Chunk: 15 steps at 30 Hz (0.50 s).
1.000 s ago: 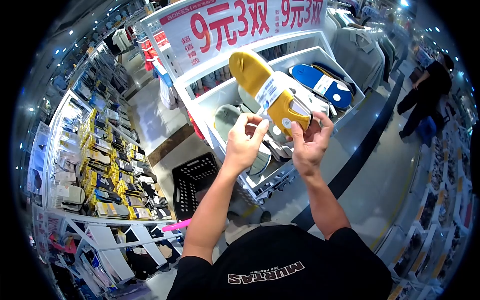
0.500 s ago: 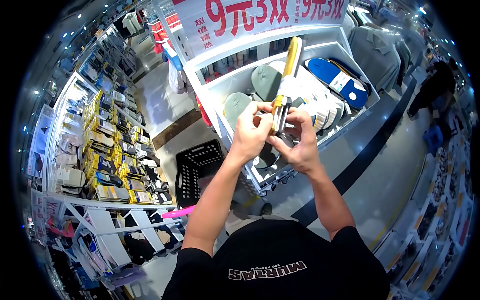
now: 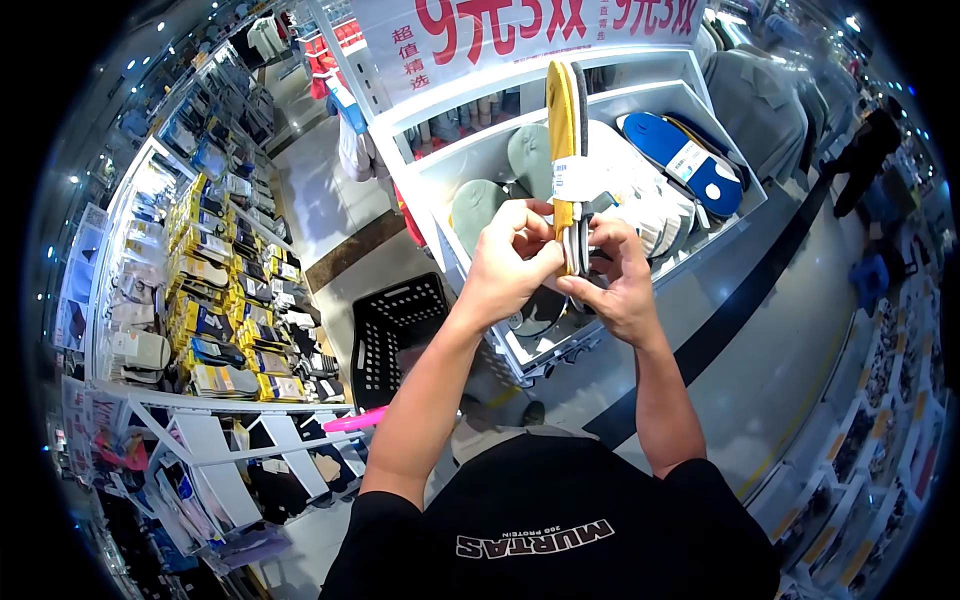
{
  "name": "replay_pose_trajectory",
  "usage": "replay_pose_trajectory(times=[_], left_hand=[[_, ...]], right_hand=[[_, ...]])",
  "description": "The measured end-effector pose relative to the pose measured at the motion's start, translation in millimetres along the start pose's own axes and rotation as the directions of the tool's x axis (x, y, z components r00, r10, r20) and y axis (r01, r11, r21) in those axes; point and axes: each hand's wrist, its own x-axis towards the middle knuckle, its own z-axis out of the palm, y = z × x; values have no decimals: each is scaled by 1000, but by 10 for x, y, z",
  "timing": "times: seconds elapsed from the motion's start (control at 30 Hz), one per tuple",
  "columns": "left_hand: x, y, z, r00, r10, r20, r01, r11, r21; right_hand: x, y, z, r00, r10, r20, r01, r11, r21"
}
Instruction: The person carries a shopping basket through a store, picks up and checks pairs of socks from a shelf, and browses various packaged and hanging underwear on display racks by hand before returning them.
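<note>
over the white bin [image 3: 700, 243]: yellow sock pack [image 3: 568, 120] held up edge-on to view, yellow face to l., grey edge to r., white band [image 3: 572, 178] round it.
pack axis: long way runs away from wearer, approx. upright in view; near end btwn the hands, far end twd the red-lettered sign [image 3: 520, 30].
l. hand [image 3: 512, 262]: thumb + fingers pinching near end from l. side.
r. hand [image 3: 620, 285]: grasping same end from r., thumb at the bottom; some fingers partly hidden.
nearer hand: neither, both touch it; bulk of pack lies beyond the fingertips.
bin contents: grey-green packs [image 3: 530, 160] to l. of held pack, blue pack [image 3: 655, 140] to r., white stuff btwn, details washed out.
black basket [image 3: 365, 350]: below l. of bin, apart from pack, nr l. forearm.
bkgd r.: person in dark clothes [image 3: 868, 155], well apart, blurred.
</note>
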Motion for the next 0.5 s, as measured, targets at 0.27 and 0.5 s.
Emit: replay_pose_trajectory(times=[0.27, 0.5], left_hand=[[13, -40, -31, 999, 32, -37, -30, 997, 73], [16, -69, -46, 999, 30, -14, -30, 1000, -4]], right_hand=[[-25, 45, 14, 995, 49, -82, -32, 980, 199], [-32, 67, 20, 986, -3, -166, 41, 973, 225]])
